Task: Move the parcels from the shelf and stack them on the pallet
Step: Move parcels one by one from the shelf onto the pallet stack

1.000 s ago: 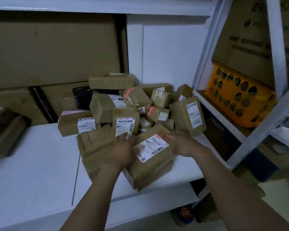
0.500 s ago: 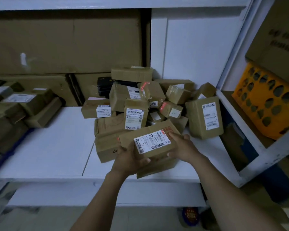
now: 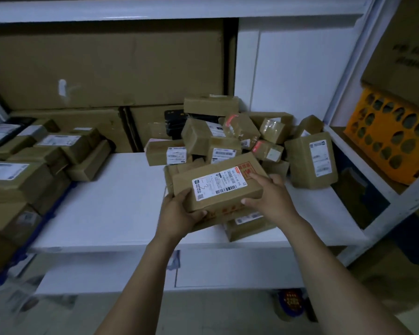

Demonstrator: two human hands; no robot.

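At frame centre, the left hand (image 3: pixel 178 215) cups the labelled parcel (image 3: pixel 218 187) from its lower-left end and the right hand (image 3: pixel 272 198) clasps its right end, long axis running left-right, above the shelf (image 3: pixel 111 201) front.

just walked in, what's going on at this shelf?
A person is pulling parcels off a white shelf. Both hands grip one labelled cardboard parcel: the left hand under its near left corner, the right hand on its right end. It is lifted clear of the heap of small parcels at the back of the shelf. More parcels are stacked at the left.
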